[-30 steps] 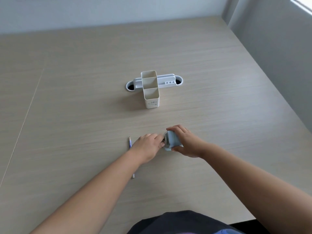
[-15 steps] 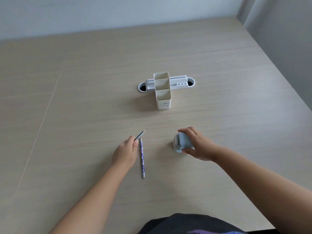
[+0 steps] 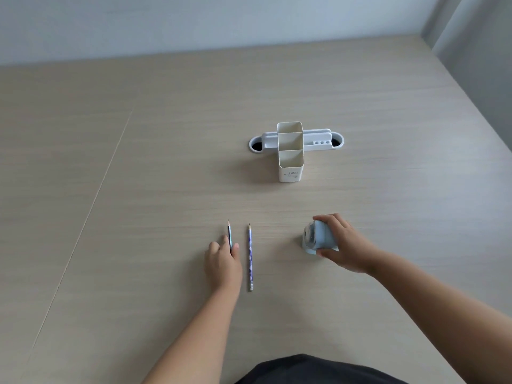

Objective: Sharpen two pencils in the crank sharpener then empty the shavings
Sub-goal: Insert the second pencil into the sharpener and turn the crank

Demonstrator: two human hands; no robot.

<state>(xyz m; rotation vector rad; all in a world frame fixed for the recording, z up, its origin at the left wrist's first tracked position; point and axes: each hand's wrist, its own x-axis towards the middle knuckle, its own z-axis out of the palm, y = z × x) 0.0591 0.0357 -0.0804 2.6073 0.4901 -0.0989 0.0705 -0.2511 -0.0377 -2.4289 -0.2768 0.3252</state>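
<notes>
A pale blue crank sharpener stands on the wooden table, and my right hand grips it from the right and top. A dark pencil lies with its sharpened tip pointing away from me; my left hand pinches its near end between thumb and fingers, low against the table. Just to its right, a blue patterned pencil with an eraser end lies free on the table, parallel to the first, tip also pointing away.
A white pen holder with three open compartments stands behind the hands, in front of a white cable tray set in the tabletop. A seam runs through the table at left. The table's right edge slants down past a grey wall.
My left hand came away from the sharpener with the dark pencil and lowered it to the left of the blue patterned pencil. My right hand stayed on the sharpener.
</notes>
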